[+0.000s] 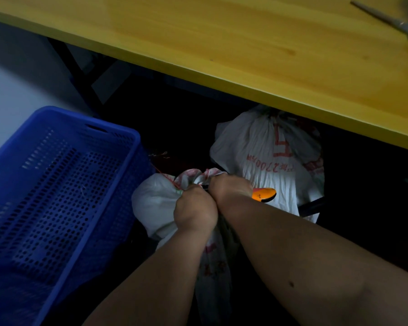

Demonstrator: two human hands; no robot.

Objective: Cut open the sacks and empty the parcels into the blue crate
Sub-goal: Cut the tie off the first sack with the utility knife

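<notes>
We are bunching the gathered neck of the near sack (156,203) in our left hand (194,211), fingers curled tight around the cloth, just right of the blue crate (64,184). Our right hand (230,188) is gripping an orange-handled cutter (264,194) at the tied neck; its blade is hidden. The woven white fabric is looking soft, crinkled and slippery, probably heavy with parcels, so the neck seems the best hold. Beyond it, a second sack (266,161) with red lettering is slumping under the smooth yellow table (222,43). The perforated crate is looking rigid.
</notes>
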